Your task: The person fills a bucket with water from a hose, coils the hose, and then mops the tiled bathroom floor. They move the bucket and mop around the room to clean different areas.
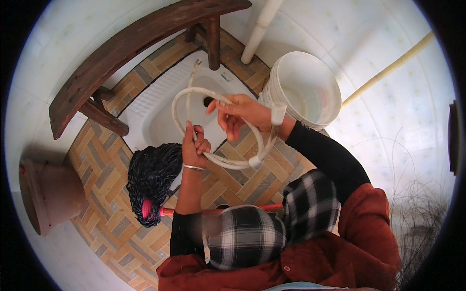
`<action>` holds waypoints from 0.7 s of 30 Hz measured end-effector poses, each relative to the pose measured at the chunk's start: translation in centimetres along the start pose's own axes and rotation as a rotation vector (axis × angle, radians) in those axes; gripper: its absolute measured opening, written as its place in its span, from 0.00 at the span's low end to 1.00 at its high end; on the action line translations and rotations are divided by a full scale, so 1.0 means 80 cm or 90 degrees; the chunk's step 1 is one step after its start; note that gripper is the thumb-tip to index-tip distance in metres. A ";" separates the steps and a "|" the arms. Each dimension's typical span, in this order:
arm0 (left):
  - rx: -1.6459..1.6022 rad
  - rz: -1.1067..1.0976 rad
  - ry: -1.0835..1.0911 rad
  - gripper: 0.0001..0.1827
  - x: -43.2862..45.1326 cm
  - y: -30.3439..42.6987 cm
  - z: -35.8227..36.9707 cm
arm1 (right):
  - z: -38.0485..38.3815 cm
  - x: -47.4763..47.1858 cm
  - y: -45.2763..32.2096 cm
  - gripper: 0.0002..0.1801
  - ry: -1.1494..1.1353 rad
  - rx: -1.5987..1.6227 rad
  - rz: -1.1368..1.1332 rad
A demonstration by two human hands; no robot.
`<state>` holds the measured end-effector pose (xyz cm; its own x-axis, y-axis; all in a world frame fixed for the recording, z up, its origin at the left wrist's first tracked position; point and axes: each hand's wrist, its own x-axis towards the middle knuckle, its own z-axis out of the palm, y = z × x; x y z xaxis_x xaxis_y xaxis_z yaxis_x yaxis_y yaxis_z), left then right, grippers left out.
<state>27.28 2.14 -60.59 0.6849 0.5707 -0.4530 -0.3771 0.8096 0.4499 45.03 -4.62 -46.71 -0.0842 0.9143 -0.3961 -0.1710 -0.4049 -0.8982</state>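
Observation:
My left hand (195, 144) is closed around a pale flexible hose (176, 109), gathered in a loop. A free length of it rises from that hand to a worn end above the squat toilet (156, 123). My right hand (236, 114) is at the upper right of the loop, its fingers apart and slightly blurred; the hose passes by its thumb. A white plastic fitting (278, 113) lies over the right wrist, with a clear tube section leading down to a white joint (255, 161). Whether the right hand grips the hose cannot be told.
A dark wooden bench (120, 51) spans the toilet's far side. White stacked buckets (309, 87) stand at the right near a pipe (260, 31). A black mop head (151, 182) with a red handle (167, 211) lies at the left. A brownish bucket (60, 192) is at the far left.

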 end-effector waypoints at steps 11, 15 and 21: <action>0.013 0.192 -0.039 0.26 -0.028 0.067 -0.022 | -0.105 -0.008 0.033 0.24 0.263 0.104 0.005; 0.021 0.219 -0.120 0.27 -0.044 0.074 -0.015 | -0.120 -0.015 0.006 0.24 0.224 0.062 -0.045; 0.233 0.244 -0.159 0.26 -0.057 0.060 0.003 | -0.090 -0.037 -0.043 0.25 0.365 -0.271 -0.236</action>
<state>22.46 3.38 -56.17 0.6856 0.7274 -0.0298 -0.4171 0.4261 0.8028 52.91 -5.88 -43.78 0.4414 0.8973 0.0105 0.3101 -0.1415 -0.9401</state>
